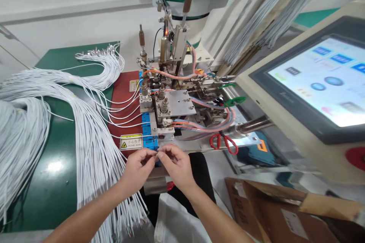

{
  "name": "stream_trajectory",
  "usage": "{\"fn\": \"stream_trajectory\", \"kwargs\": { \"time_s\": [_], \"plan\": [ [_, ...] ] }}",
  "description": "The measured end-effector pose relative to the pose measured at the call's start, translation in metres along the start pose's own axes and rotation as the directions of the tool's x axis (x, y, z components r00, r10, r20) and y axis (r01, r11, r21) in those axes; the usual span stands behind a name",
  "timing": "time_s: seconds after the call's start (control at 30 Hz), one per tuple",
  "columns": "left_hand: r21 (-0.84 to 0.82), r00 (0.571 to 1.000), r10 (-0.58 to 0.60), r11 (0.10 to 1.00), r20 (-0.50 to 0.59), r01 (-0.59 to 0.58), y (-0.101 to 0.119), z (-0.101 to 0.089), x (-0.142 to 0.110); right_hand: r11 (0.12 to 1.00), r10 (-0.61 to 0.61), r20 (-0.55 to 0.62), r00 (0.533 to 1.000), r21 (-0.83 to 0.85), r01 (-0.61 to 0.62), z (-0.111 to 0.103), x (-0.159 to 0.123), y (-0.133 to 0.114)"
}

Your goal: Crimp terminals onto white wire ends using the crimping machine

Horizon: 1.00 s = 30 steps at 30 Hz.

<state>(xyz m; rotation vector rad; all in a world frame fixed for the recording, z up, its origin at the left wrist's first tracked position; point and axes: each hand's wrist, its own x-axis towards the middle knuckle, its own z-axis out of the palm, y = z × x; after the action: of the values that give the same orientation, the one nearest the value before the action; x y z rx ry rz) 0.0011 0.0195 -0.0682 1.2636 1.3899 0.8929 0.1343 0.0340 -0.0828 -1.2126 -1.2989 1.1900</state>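
My left hand (139,168) and my right hand (177,165) meet fingertip to fingertip just in front of the machine. Both pinch at one spot, and whatever lies between the fingertips is too small and hidden to make out. Right beside the fingers is the lower end of a blue clamp strip (148,131). Several white cables (127,124) run from the left into this strip and the metal machine (179,102). A large bundle of white cables (94,152) hangs over the table edge, near my left forearm.
Left is a green table (54,169) with more white cable coils (24,140). A warning label (131,142) sits on the red plate (118,93). Red-handled scissors (224,143) lie at the machine's front edge. A touchscreen (322,79) stands right, above a cardboard box (273,212).
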Motion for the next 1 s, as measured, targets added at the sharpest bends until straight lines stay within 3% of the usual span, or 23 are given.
{"fn": "stream_trajectory", "kwargs": {
  "time_s": [0.2, 0.43, 0.53, 0.67, 0.77, 0.9, 1.0],
  "plan": [
    [-0.006, 0.998, -0.026, 1.000, -0.049, 0.026, -0.004, 0.000, -0.001, 0.993, 0.090, -0.048, 0.995, 0.083, -0.086, 0.004, -0.001, 0.002],
    [-0.019, 1.000, 0.002, 1.000, -0.020, -0.002, -0.006, 0.002, 0.000, 0.959, -0.197, -0.083, 0.977, -0.226, 0.174, -0.001, -0.004, 0.005],
    [0.014, 1.000, 0.018, 1.000, 0.015, -0.018, -0.007, 0.004, 0.000, 0.942, -0.235, -0.066, 0.970, -0.263, 0.210, -0.002, -0.004, 0.007],
    [0.016, 0.999, -0.043, 0.999, -0.003, 0.043, -0.011, 0.004, 0.002, 0.928, -0.229, -0.028, 0.973, -0.306, 0.210, -0.003, -0.004, 0.012],
    [0.136, 0.999, -0.052, 0.989, 0.008, 0.050, -0.011, -0.004, 0.005, 0.922, -0.177, 0.000, 0.984, -0.350, 0.166, -0.007, -0.003, 0.018],
    [0.453, 0.986, 0.088, 0.880, 0.143, -0.144, -0.005, -0.022, 0.011, 0.913, -0.080, 0.056, 0.995, -0.397, 0.096, -0.011, 0.001, 0.024],
    [0.541, 0.967, 0.156, 0.805, 0.201, -0.243, -0.002, -0.029, 0.013, 0.890, -0.043, 0.096, 0.995, -0.448, 0.081, -0.011, 0.002, 0.027]
  ]
}}
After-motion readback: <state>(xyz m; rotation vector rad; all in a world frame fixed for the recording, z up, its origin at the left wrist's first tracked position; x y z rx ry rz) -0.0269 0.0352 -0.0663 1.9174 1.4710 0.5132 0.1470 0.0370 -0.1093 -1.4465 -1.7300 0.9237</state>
